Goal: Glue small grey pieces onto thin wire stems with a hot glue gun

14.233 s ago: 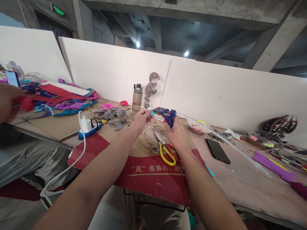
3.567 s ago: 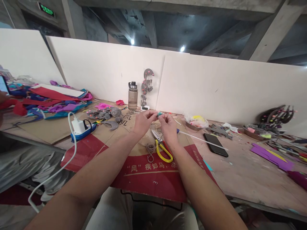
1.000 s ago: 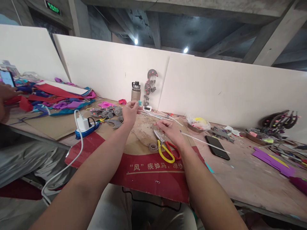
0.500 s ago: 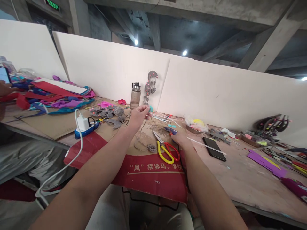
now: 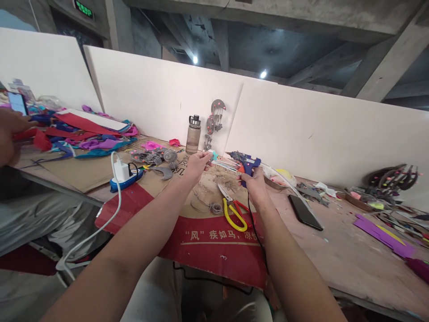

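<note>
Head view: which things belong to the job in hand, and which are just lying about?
Job in hand, it seems:
glue gun, in the right hand
turquoise piece, in the left hand
probably scissors, gray cord

Seemingly lying about:
smartphone
water bottle
purple sheet

The glue gun [image 5: 250, 166] is of blue colour, and the small piece [image 5: 214, 155] is turquoise. The scissors [image 5: 230, 221] have one yellow handle and one red handle. The grey hanging ornament [image 5: 215, 105] carries a pattern of pink dots.
</note>
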`<act>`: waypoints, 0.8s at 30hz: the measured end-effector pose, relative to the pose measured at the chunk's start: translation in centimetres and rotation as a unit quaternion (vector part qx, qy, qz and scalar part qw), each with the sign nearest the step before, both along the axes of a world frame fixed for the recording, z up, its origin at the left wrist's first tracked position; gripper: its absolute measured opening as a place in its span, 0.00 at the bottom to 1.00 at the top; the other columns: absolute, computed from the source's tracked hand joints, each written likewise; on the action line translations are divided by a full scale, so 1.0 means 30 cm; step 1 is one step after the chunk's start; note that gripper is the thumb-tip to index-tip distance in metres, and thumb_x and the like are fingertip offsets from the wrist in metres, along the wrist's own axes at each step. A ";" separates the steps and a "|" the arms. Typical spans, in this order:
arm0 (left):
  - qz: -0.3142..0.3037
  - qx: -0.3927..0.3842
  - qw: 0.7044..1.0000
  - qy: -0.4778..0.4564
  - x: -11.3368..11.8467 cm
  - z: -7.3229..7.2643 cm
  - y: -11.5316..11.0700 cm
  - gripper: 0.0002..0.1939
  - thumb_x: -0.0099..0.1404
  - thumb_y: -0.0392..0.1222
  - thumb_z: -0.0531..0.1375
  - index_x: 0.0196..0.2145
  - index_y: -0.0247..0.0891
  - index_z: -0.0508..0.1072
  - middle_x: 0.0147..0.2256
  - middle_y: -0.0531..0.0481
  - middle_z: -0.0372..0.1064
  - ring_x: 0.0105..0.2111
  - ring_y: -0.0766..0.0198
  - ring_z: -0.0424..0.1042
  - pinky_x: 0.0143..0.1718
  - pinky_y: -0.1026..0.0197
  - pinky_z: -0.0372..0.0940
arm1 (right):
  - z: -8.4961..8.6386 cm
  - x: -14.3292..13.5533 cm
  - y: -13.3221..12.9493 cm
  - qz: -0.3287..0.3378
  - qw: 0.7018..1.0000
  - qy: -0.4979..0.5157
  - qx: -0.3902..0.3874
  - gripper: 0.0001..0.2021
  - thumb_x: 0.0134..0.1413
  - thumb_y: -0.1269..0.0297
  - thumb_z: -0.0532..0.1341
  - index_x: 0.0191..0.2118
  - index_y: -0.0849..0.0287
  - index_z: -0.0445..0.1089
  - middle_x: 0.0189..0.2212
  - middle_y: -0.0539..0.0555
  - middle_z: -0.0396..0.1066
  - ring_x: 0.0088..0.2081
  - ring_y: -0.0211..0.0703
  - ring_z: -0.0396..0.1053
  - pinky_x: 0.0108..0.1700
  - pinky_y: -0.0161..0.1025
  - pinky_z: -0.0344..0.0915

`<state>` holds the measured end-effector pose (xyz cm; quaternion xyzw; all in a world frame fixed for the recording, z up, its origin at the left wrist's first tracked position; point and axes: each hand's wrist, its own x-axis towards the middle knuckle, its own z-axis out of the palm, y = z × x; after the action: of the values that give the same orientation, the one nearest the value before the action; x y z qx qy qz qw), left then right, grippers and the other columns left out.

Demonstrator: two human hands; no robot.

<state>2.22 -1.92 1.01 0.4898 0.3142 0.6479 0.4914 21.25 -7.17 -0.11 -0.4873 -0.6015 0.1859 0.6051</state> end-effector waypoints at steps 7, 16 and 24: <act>0.007 -0.017 1.000 0.013 -0.001 -0.011 0.005 0.11 0.51 0.44 0.64 0.24 0.33 0.70 0.21 0.54 0.63 0.19 0.74 0.65 0.15 0.72 0.49 | 0.053 -0.052 -0.077 0.080 0.995 0.032 -0.050 0.10 0.46 0.61 0.58 0.36 0.55 0.58 0.21 0.46 0.65 0.22 0.39 0.63 0.27 0.37 0.62; 0.017 -0.025 0.999 0.015 -0.002 -0.014 0.015 0.12 0.49 0.45 0.66 0.24 0.33 0.71 0.24 0.50 0.69 0.21 0.73 0.67 0.16 0.71 0.50 | 0.070 -0.065 -0.114 -0.023 0.985 -0.172 0.007 0.08 0.51 0.60 0.57 0.38 0.56 0.64 0.27 0.52 0.69 0.32 0.46 0.66 0.37 0.42 0.62; 0.007 -0.015 1.000 0.010 0.002 -0.015 0.013 0.12 0.49 0.45 0.67 0.26 0.33 0.72 0.24 0.51 0.69 0.21 0.71 0.69 0.17 0.70 0.55 | 0.089 -0.077 -0.143 -0.085 0.955 -0.284 -0.005 0.13 0.54 0.61 0.57 0.45 0.59 0.65 0.34 0.60 0.72 0.40 0.54 0.68 0.40 0.43 0.60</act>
<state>2.29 -1.53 0.58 0.4864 0.3320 0.6418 0.4913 18.93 -11.47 2.56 -0.5722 -0.7039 -0.0097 0.4207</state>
